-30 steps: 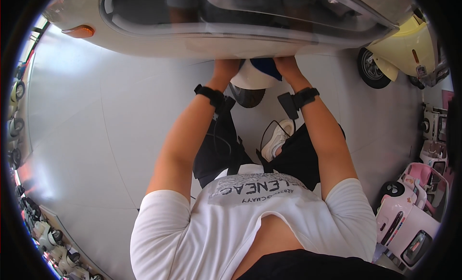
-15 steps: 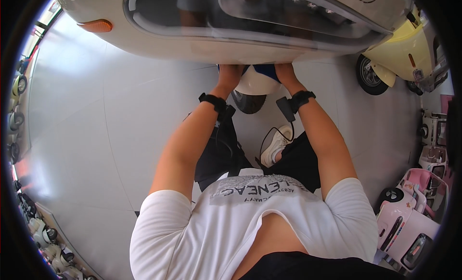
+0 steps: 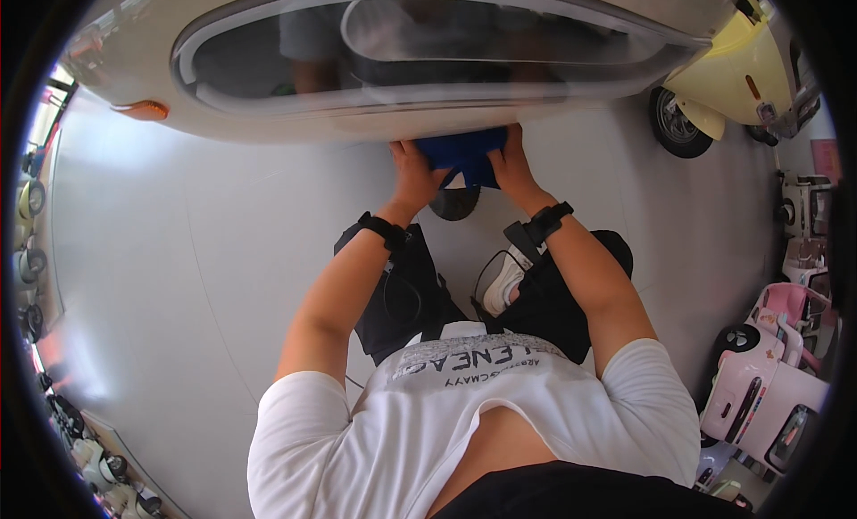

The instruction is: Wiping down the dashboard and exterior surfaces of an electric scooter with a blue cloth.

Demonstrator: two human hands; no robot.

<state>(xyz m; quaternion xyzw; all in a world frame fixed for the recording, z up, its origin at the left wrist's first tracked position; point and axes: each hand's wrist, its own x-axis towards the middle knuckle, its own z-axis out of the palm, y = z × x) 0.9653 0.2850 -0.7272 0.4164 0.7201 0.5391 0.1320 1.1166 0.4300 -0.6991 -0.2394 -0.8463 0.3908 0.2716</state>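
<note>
A blue cloth (image 3: pixel 460 149) is stretched between my two hands, just under the lower edge of a large cream scooter body (image 3: pixel 295 122). My left hand (image 3: pixel 414 175) grips the cloth's left side, fingers partly hidden. On the opposite side my right hand (image 3: pixel 515 166) holds it too, fingertips tucked up near the body. Below the cloth, the scooter's black front tyre (image 3: pixel 455 204) shows; most of its light fender is covered. A glossy dark oval panel (image 3: pixel 259 59) with a pale rim fills the upper front.
An orange indicator lamp (image 3: pixel 147 110) sticks out at the body's left. A yellow scooter (image 3: pixel 714 82) stands to the right, and a pink toy car (image 3: pixel 759 403) lower right. Several small vehicles line the far left edge. Black straps with cables are on both my wrists.
Both hands have come down and nearer to me, bringing more of the blue cloth into sight over the fender. The scooter body sits lower and farther left in view.
</note>
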